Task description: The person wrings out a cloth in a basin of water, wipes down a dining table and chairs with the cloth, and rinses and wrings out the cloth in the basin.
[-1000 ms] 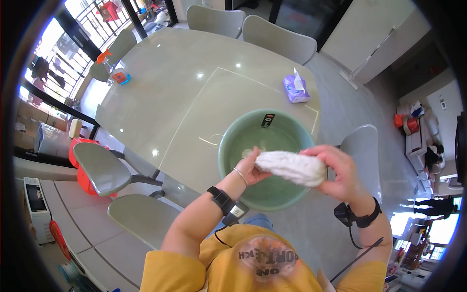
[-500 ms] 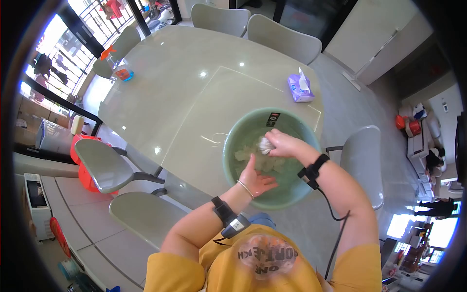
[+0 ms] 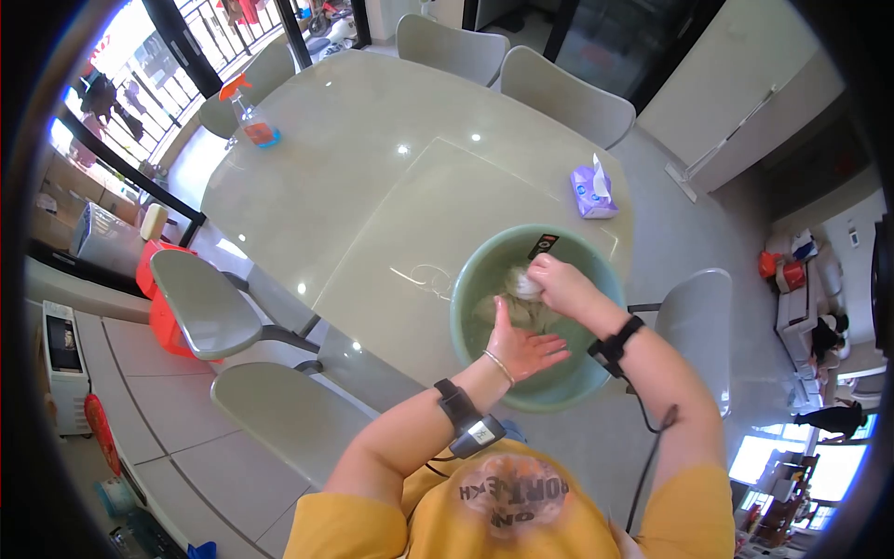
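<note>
A pale green basin (image 3: 463, 345) holds water, with a washed-out beige cloth (image 3: 507, 309) lying in it. Over the far part of the basin, my right hand (image 3: 563, 287) is closed around a bunched white cloth (image 3: 526, 284); whether this joins the beige one below, I cannot tell. My left hand (image 3: 529, 348) is wet and open, palm up, fingers spread over the near half of the basin. Nothing lies on its palm.
The basin stands at the near right end of a glossy table (image 3: 372, 205). A purple tissue pack (image 3: 594, 194) lies beyond it, and a spray bottle (image 3: 256, 126) stands at the far left. Grey chairs (image 3: 691, 326) surround the table.
The camera view has shifted, so the whole scene sits a little further right and lower. My right hand keeps its grip on the white cloth; my left hand stays open.
</note>
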Demonstrator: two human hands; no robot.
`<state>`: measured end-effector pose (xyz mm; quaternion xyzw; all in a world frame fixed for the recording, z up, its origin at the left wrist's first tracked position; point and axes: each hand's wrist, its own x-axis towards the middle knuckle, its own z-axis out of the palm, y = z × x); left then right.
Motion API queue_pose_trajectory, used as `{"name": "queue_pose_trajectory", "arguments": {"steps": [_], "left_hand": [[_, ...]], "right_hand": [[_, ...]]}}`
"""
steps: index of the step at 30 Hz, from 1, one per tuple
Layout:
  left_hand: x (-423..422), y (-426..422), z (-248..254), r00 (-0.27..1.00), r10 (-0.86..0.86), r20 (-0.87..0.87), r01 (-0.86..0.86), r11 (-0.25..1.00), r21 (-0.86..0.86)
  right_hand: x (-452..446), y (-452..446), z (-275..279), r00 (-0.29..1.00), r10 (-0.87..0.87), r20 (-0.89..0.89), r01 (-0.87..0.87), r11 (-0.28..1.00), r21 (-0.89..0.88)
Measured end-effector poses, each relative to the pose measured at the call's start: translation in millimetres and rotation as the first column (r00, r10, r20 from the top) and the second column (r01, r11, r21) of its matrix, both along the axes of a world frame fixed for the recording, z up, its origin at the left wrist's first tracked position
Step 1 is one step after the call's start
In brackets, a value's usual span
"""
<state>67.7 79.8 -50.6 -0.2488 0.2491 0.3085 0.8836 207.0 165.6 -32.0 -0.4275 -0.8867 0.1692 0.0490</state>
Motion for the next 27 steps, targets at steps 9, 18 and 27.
{"name": "queue_pose_trajectory", "arguments": {"steps": [9, 18, 27], "left_hand": [[21.5, 12.9, -16.0, 0.912, 0.288, 0.293, -0.371, 0.883, 0.287], [16.6, 27.2, -51.6, 0.973, 0.044, 0.225, -0.11, 0.951, 0.29], [7.7, 20.5, -24.5, 0.871, -0.073, 0.487, -0.04, 0.975, 0.217]], "right_hand": [[29.9, -63.5, 162.9, 0.942, 0.232, -0.243, -0.193, 0.965, 0.175], [17.6, -119.5, 172.5, 0.906, 0.264, -0.329, -0.318, 0.94, -0.121], [54.9, -34.7, 29.7, 0.24, -0.74, -0.628, 0.138, 0.666, -0.733]]}}
